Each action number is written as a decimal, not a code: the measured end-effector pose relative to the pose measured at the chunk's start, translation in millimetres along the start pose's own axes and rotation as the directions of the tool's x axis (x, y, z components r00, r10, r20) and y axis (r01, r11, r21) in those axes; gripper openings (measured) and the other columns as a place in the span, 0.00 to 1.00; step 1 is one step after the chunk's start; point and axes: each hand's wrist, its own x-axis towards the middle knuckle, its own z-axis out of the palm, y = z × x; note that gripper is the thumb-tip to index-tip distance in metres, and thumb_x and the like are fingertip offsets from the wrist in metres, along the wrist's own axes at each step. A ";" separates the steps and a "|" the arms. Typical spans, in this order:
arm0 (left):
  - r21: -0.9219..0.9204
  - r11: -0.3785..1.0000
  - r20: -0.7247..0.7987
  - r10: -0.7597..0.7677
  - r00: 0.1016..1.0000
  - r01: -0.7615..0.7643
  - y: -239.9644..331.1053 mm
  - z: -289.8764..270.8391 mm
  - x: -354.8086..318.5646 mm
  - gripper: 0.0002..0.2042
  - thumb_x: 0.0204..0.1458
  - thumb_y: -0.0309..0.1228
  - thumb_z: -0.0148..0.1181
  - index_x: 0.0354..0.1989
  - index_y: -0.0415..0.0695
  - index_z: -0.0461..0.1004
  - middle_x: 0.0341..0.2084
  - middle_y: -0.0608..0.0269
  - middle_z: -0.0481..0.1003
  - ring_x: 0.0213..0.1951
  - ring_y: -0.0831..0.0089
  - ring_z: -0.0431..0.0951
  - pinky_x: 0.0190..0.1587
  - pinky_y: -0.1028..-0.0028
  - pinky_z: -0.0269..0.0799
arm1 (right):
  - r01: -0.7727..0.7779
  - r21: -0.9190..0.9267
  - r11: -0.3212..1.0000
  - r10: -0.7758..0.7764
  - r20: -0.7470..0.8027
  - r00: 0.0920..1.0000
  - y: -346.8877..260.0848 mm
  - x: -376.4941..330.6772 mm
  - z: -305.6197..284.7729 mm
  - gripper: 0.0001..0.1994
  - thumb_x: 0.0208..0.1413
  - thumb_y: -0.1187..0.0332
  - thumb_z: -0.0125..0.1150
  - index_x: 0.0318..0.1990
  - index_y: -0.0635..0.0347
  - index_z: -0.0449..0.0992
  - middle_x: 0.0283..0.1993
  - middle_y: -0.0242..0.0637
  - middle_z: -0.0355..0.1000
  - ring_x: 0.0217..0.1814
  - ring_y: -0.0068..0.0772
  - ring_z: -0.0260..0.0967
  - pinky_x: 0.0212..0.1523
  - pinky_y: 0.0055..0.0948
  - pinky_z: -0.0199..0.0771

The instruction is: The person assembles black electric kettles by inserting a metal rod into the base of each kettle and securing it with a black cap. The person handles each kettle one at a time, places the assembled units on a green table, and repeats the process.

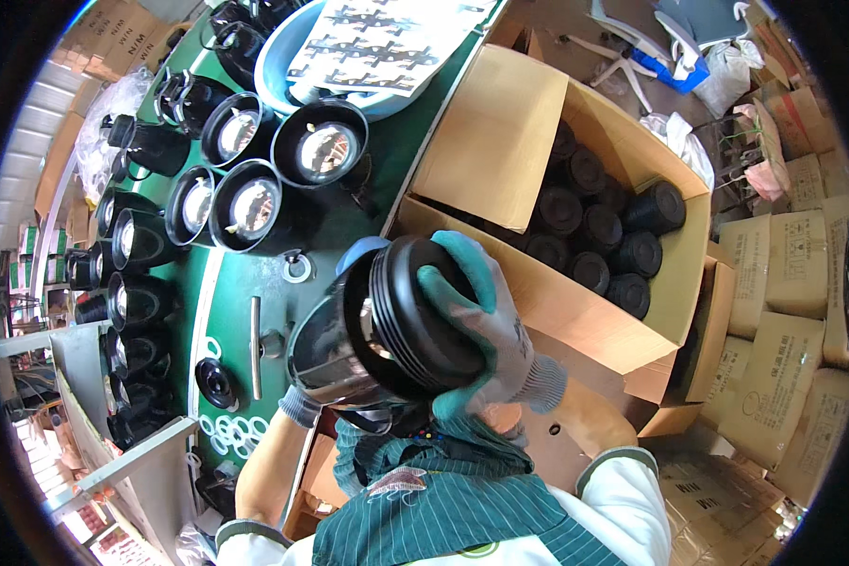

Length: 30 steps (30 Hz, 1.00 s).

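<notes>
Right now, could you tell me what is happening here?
A gloved person's left hand, mostly hidden, holds a glossy black shell, while the right hand grips a black threaded part at its opening. Whether it is seated, I cannot tell. Similar shells are on the green table; an open carton holds black round parts.

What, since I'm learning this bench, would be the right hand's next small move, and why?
Probably straighten the black threaded cap in the mouth of the glossy black jug body before turning it: the gloved right hand grips the cap there, but its threads are exposed and a gap shows along one side.
</notes>
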 end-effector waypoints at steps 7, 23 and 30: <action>0.002 0.995 0.152 -0.101 0.983 0.102 -7.2 5.8 -34.8 0.24 0.65 0.33 0.59 0.69 0.44 0.69 0.66 0.52 0.71 0.65 0.58 0.72 0.65 0.53 0.72 | 0.189 -0.048 0.981 -0.184 0.101 0.978 -37.4 -27.3 15.2 0.57 0.37 0.21 0.68 0.70 0.50 0.69 0.76 0.63 0.48 0.74 0.67 0.52 0.73 0.63 0.47; 0.474 0.720 0.094 0.531 0.842 -0.507 -16.6 -18.7 -80.0 0.25 0.70 0.41 0.49 0.68 0.36 0.67 0.64 0.45 0.72 0.59 0.54 0.77 0.59 0.54 0.78 | 0.082 0.102 0.991 -0.084 0.015 0.996 -84.5 -42.3 35.1 0.56 0.51 0.28 0.62 0.75 0.67 0.60 0.77 0.58 0.51 0.78 0.62 0.50 0.77 0.54 0.45; 0.830 -0.466 0.550 0.776 0.310 -0.306 -6.8 48.4 -82.8 0.19 0.52 0.28 0.70 0.51 0.31 0.78 0.46 0.47 0.83 0.47 0.61 0.84 0.55 0.63 0.79 | -0.204 0.608 0.767 0.277 -0.027 0.961 -69.9 -50.8 50.8 0.33 0.74 0.56 0.48 0.77 0.68 0.52 0.81 0.51 0.49 0.83 0.46 0.45 0.81 0.41 0.41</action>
